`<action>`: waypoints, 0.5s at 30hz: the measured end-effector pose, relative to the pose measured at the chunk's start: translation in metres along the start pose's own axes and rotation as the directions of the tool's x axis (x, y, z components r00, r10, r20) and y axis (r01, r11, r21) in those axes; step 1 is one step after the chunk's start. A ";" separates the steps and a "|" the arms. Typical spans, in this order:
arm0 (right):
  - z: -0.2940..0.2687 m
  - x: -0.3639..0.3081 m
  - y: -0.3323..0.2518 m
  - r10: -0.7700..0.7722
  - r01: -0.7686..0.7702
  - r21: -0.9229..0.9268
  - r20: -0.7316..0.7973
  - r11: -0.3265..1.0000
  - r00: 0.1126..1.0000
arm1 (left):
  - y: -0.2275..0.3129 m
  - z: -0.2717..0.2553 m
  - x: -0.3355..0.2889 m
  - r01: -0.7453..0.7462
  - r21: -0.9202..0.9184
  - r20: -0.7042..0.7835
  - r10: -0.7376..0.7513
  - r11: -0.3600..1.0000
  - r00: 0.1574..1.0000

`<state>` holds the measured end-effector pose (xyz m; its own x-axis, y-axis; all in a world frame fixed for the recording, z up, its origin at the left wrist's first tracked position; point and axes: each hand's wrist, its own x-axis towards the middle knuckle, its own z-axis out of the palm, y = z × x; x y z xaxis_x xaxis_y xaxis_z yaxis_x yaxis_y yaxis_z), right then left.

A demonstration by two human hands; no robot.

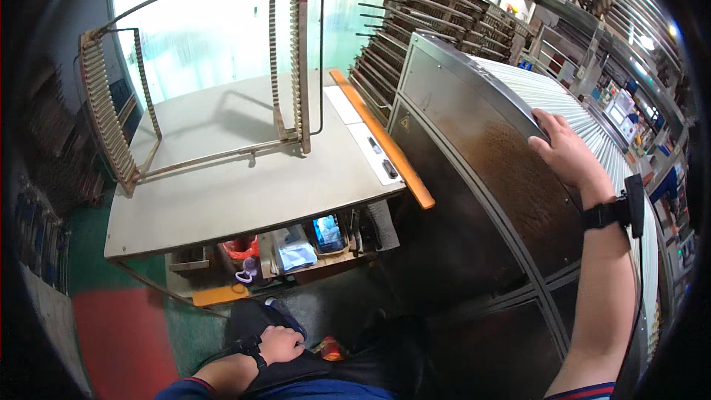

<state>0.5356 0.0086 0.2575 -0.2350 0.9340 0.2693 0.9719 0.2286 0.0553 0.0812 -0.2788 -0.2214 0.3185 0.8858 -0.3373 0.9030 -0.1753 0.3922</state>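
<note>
head: right grip (pixel 569 151) (palm down)

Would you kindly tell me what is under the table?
A red bag, purple object, bright blue item and orange board show beneath the table; its top hides whatever lies deeper.

Factory workshop with metal racks (pixel 437 11)

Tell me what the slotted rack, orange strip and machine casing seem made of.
Slotted rack: probably metal, dull, from its rust-brown tint. Orange strip: wood or plastic, its smooth surface inconclusive. Machine casing: likely sheet metal; semi-glossy, with blurred reflections.
</note>
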 end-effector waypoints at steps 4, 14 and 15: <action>-0.004 -0.005 -0.010 0.018 -0.020 -0.025 -0.045 0.999 0.999 | -0.005 0.001 0.007 0.049 -0.041 0.025 -0.048 0.998 0.999; -0.003 0.000 -0.002 0.029 -0.029 0.018 -0.031 0.999 0.999 | -0.005 0.001 0.008 0.116 -0.034 0.122 -0.111 0.993 0.986; -0.003 0.000 0.000 0.035 -0.034 0.008 -0.037 0.999 0.999 | -0.004 0.004 0.010 0.116 -0.040 0.119 -0.110 0.992 0.987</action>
<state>0.5352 0.0074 0.2601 -0.2007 0.9304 0.3069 0.9793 0.1986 0.0383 0.0821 -0.2704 -0.2294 0.2489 0.8425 -0.4777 0.9216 -0.0543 0.3843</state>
